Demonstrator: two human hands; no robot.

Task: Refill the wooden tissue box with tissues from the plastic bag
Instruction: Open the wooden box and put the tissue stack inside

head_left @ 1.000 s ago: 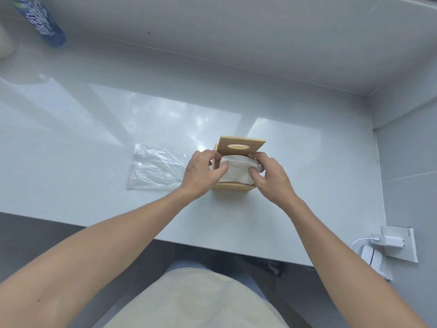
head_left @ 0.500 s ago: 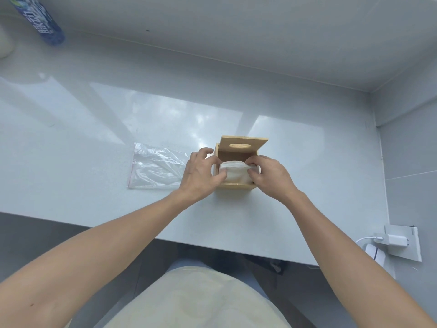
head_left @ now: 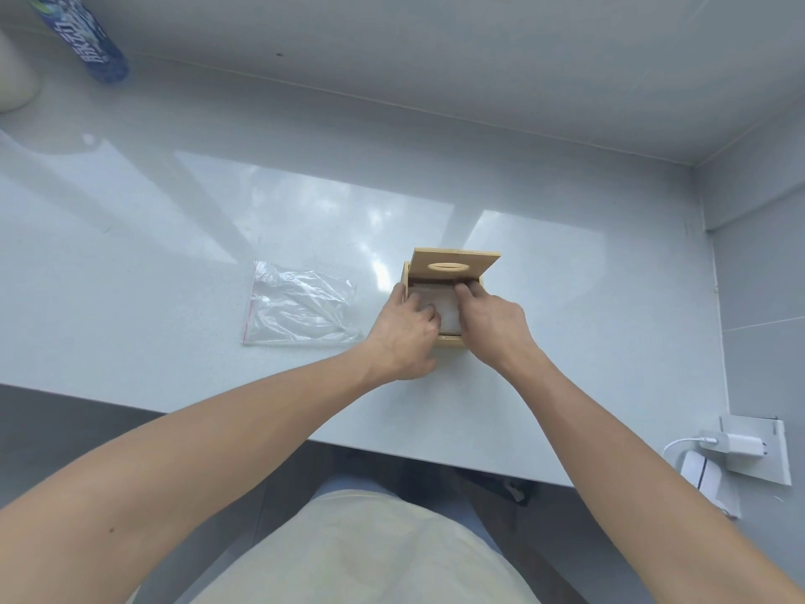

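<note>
A small wooden tissue box stands on the pale countertop, its hinged lid with an oval slot tilted up at the back. White tissues lie inside the box. My left hand rests over the box's left side with fingers bent down onto the tissues. My right hand covers the right side, its fingertips reaching into the back of the box on the tissues. A clear plastic bag lies flat and looks empty to the left of the box.
A blue labelled bottle lies at the far left by the wall, next to a pale rounded object. Walls close the counter at the back and right. A white charger is plugged in below the counter's front right edge.
The tissue stack has gone down from above the rim into the box. Both hands moved from gripping its sides to pressing on top of it.
</note>
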